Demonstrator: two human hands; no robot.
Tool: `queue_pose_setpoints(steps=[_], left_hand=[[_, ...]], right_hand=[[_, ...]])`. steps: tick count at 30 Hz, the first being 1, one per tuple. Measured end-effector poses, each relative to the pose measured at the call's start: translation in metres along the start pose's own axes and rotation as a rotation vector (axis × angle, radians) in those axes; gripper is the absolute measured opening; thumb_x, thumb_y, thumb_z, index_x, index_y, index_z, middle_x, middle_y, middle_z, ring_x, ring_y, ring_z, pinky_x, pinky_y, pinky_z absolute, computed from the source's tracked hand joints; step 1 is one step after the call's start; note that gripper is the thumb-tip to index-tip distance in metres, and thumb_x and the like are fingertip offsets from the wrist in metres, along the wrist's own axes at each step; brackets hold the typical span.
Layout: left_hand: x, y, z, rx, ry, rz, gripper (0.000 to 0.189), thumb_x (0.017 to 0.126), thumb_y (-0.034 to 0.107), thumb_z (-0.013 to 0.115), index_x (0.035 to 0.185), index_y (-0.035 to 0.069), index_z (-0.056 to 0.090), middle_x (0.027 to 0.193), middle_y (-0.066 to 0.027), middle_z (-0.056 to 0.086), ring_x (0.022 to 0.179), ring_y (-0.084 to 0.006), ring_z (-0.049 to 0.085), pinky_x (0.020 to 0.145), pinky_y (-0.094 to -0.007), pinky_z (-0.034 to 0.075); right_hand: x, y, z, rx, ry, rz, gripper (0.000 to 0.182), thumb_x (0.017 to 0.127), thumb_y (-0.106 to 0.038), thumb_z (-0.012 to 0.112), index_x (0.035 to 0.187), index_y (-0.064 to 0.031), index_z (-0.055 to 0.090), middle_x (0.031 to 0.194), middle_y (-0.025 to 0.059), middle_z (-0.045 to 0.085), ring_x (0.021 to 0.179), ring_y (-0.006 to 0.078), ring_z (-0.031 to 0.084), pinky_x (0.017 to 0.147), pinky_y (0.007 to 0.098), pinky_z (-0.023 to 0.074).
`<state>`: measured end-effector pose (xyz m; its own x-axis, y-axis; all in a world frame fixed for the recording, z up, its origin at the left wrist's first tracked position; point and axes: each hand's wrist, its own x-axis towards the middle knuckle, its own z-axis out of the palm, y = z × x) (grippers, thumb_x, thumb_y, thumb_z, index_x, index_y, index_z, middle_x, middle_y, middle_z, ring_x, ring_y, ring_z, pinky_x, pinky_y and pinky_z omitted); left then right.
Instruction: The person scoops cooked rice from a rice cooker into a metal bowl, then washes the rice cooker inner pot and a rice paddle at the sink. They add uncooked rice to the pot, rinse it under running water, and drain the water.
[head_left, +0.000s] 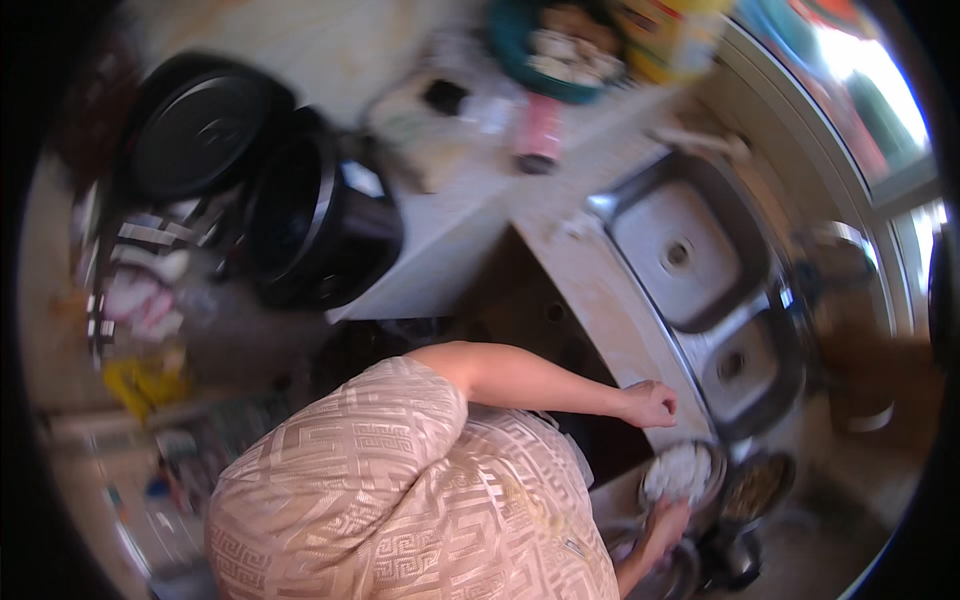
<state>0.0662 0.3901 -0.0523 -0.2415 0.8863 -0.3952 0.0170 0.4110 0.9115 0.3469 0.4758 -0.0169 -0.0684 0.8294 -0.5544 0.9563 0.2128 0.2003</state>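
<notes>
My left hand (651, 403) is over the counter edge beside the sink, its fingers curled in, and I see nothing in it. Just below it in view is a round bowl (721, 474) full of white pieces (679, 472), too blurred to name. My right hand (667, 520) is at the near rim of this bowl, fingertips at the white pieces. Whether it grips the rim or a piece cannot be told. A second round vessel (761, 487) with brownish contents stands beside the bowl. My patterned shirt fills the lower middle.
A double steel sink (679, 240) is set in the counter (592, 292) ahead. Left along the counter are a pink-capped container (538, 135), a teal bowl (517, 64) of pale pieces and a yellow container (671, 37). A black bin-like pot (322, 217) stands by a black lid (202, 135).
</notes>
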Motion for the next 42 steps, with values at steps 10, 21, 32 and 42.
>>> queue_pose_setpoints(steps=[10, 21, 32, 42], left_hand=[[-0.307, 0.07, -0.209, 0.046, 0.858, 0.247, 0.02, 0.086, 0.007, 0.07, 0.106, 0.002, 0.068, 0.107, -0.0114, 0.071, 0.094, -0.0212, 0.069, 0.079, -0.034, 0.058], [-0.548, -0.003, -0.295, 0.224, 1.853, 0.163, 0.015, 0.092, 0.004, 0.065, 0.106, -0.001, 0.067, 0.091, -0.01, 0.072, 0.08, -0.0132, 0.068, 0.07, -0.0255, 0.054], [-0.572, -0.049, -0.31, 0.093, 1.916, 0.191, 0.017, 0.094, 0.008, 0.065, 0.108, -0.001, 0.066, 0.095, -0.0096, 0.072, 0.082, -0.0119, 0.069, 0.07, -0.0247, 0.055], [-0.656, 0.033, -0.373, 0.883, 2.487, -0.163, 0.039, 0.078, 0.025, 0.083, 0.109, 0.006, 0.069, 0.097, -0.0077, 0.074, 0.076, -0.0152, 0.069, 0.066, -0.0294, 0.051]], right_hand=[[-0.047, -0.268, -0.16, 0.202, 0.435, -1.06, 0.033, 0.088, -0.015, 0.067, 0.115, 0.0025, 0.063, 0.089, 0.0172, 0.065, 0.081, 0.0348, 0.064, 0.071, 0.044, 0.0497], [-0.348, -0.556, -0.206, 0.38, 0.258, -1.732, 0.035, 0.09, -0.034, 0.067, 0.098, -0.0002, 0.068, 0.072, 0.0178, 0.068, 0.066, 0.0289, 0.068, 0.063, 0.0404, 0.0501], [-0.388, -0.603, -0.204, -0.151, 0.559, -1.689, 0.037, 0.079, -0.034, 0.074, 0.086, -0.0022, 0.058, 0.078, 0.022, 0.066, 0.078, 0.0432, 0.064, 0.07, 0.0497, 0.049], [-0.387, -0.577, -0.208, -0.013, 0.467, -1.782, 0.037, 0.088, -0.036, 0.068, 0.098, 0.0, 0.064, 0.071, 0.0198, 0.067, 0.073, 0.0403, 0.066, 0.067, 0.0479, 0.049]])
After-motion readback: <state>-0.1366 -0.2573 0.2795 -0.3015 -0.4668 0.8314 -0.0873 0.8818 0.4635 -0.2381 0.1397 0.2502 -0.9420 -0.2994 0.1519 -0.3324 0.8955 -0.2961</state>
